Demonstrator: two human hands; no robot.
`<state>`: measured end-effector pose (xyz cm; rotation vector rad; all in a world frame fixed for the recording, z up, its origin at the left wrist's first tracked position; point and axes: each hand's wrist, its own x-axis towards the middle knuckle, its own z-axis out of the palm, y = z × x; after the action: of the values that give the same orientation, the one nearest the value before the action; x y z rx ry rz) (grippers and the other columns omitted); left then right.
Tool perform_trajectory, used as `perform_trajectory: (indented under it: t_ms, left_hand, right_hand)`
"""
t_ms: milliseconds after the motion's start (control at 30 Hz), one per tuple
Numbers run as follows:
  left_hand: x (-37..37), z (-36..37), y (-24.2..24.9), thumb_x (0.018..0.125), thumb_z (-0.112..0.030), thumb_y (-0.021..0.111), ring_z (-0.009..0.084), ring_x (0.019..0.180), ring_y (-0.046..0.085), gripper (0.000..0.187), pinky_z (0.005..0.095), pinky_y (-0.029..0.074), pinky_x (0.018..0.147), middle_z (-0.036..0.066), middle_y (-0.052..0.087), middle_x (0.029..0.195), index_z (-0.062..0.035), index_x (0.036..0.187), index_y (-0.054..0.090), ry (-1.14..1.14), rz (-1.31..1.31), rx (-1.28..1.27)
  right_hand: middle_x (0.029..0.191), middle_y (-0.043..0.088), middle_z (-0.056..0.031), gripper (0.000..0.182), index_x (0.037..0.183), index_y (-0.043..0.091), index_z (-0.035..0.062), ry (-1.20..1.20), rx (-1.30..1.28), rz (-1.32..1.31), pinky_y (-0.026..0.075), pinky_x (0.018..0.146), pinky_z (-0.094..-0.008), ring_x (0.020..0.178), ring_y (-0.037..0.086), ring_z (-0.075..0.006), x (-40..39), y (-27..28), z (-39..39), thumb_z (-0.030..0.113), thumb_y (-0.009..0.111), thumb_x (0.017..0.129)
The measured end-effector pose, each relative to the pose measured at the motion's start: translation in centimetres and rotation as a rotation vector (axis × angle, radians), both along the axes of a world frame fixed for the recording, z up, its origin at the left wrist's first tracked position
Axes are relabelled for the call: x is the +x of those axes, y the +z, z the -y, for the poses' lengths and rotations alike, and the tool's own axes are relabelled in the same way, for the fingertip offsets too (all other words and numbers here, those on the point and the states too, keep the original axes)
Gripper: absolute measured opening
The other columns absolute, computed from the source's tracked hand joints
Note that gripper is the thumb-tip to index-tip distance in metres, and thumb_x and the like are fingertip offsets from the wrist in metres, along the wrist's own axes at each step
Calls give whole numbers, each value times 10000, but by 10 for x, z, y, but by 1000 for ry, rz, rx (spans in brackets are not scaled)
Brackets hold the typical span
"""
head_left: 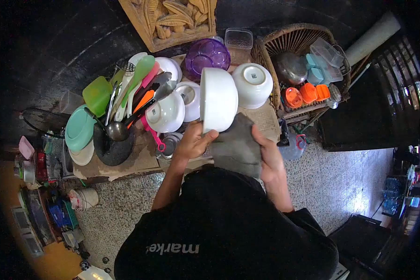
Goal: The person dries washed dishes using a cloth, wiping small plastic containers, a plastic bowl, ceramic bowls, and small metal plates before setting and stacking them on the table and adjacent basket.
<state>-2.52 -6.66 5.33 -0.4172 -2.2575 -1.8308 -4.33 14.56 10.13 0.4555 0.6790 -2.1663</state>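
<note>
My left hand (191, 141) grips the edge of a white bowl (221, 100), which is tipped on its side above the cardboard-covered surface. A grey cloth (238, 147) hangs from my right hand (269, 156), whose fingers are closed on its edge; the cloth reaches the bowl's lower side. Just right of the held bowl, another white bowl (252, 86) lies upside down. More upturned white bowls (165, 114) sit to the left, close to my left hand. Behind them is a clear purple bowl (207, 58).
Kitchen utensils (137, 84) stand bunched at the left, with a ladle (117, 130), a dark stone mortar (112, 149) and a mint-green plate (79, 128). A wicker basket (270, 44) at the right holds orange and blue containers. Cardboard (261, 116) covers the surface; patterned tiles (308, 186) lie below.
</note>
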Motion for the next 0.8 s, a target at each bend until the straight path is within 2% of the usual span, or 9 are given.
perform_trajectory:
  t_ms: [100,133,167,267,367,433,567,700,800]
  left_hand:
    - [7,13,-34,947,-285,583,227,909,638,327,326,468,807,95,683,1014,-14,1120,647,-38,105,454]
    - [5,16,-61,969,-300,526,272,1232,491,400,448,371,1045,93,534,1335,-59,1288,545,-158,-52,624]
    - [3,11,-55,969,-300,526,272,1232,491,400,448,371,1045,93,534,1335,-59,1288,545,-164,-48,625]
    - [-5,-4,-30,986,-410,435,289,1413,264,581,522,165,1157,93,352,1501,-92,1460,329,-303,23,1238]
    - [-17,-16,-10,968,-426,463,266,1377,342,609,497,254,1133,94,374,1489,-90,1456,323,-168,137,1501]
    - [-32,-16,-14,986,-420,420,276,1355,375,563,503,264,1129,104,409,1464,-83,1433,358,-295,191,1582]
    - [-64,-29,-17,1022,-399,328,293,1266,483,492,503,320,1105,129,520,1364,-56,1348,462,-561,308,1679]
    - [-93,-45,-10,1023,-409,335,283,1232,515,491,483,373,1075,132,568,1293,-31,1282,513,-412,476,1738]
    - [-121,-59,6,1034,-340,345,254,1183,537,425,410,409,1033,129,579,1256,-20,1252,519,-30,412,1278]
  right_hand:
    - [1114,636,-117,313,1151,584,22,-361,366,-253,488,939,-388,1040,613,-237,-11,-1,-27,253,577,941]
    - [1107,648,-123,295,1124,615,12,-461,528,-322,495,926,-377,1024,619,-232,-20,-11,-45,221,597,918]
    - [1055,659,-116,279,1061,633,-10,-518,533,-419,499,884,-358,969,623,-208,-24,-5,-60,156,583,844]
    - [925,632,-65,253,973,607,-10,-486,365,-496,461,821,-293,865,589,-168,-46,-12,-91,119,553,761]
    - [858,583,-71,387,1051,614,-17,-56,599,-753,448,711,-265,779,546,-135,-62,-10,-93,170,449,755]
    - [896,592,-71,373,1038,633,-8,2,416,-521,443,691,-267,757,522,-125,-60,-9,-80,212,475,780]
    - [1068,630,-90,550,1187,621,-11,-127,554,-777,435,822,-274,880,551,-149,-75,-38,-54,452,400,989]
    - [1233,588,-111,505,1323,511,-31,-217,604,-707,357,1007,-301,1131,519,-176,-90,-24,-46,364,416,1022]
    - [1366,490,-127,537,1387,414,-49,-252,675,-943,286,1086,-308,1279,419,-182,-108,-25,-43,348,418,1024]
